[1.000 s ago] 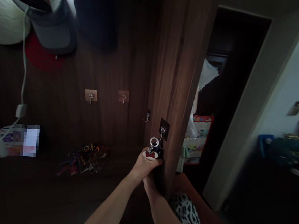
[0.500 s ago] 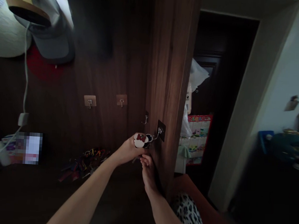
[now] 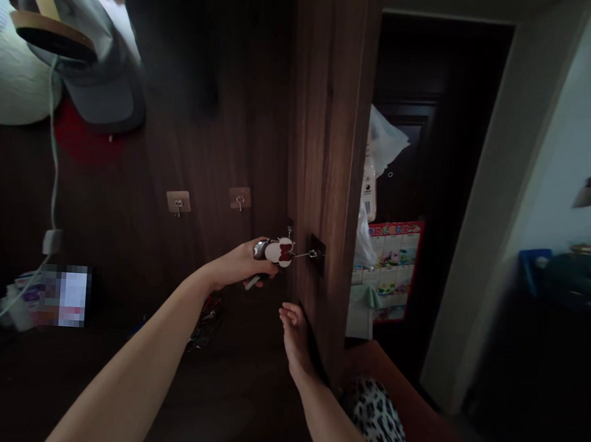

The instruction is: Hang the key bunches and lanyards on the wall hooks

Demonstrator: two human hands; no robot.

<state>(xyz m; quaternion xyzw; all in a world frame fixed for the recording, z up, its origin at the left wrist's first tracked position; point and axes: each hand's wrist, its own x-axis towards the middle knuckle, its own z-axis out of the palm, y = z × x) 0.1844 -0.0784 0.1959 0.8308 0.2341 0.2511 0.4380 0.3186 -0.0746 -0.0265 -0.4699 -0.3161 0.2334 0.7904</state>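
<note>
Room: A dim room is viewed, with a doorway (image 3: 435, 69) seen to the right.
Cabinet: A wood-grain cabinet panel (image 3: 327, 149) is seen upright at centre; its corner faces the viewer.
Surroundings: A grey cap (image 3: 100, 99) is hung high on the left. A white cable (image 3: 53, 166) is run down the panel. A plastic bag (image 3: 383, 143) and a wall chart (image 3: 387, 273) are seen beyond the corner. A leopard-print cloth (image 3: 376, 419) is laid on an orange seat (image 3: 395, 387).
Hooks: Two tan-backed hooks (image 3: 178, 202) are fixed on the left face. A black-backed hook (image 3: 314, 253) is fixed on the right face.
Left hand (image 3: 237, 264): Extended from lower left, level with the black-backed hook and just beside the corner.
Right hand (image 3: 296, 338): Raised below the left hand, near the corner; contact is not shown.
Grip: The left fingers (image 3: 253, 262) are closed on a key bunch (image 3: 268, 259). The right fingers (image 3: 287, 314) are spread, with nothing held.
Key bunch: Held in the left hand. A round bow-topped charm (image 3: 278, 252) faces upward. A thin wire loop (image 3: 303, 254) is run level to the black-backed hook, so the long axis lies sideways, pointing right. A key (image 3: 251, 283) points down-left.
</note>
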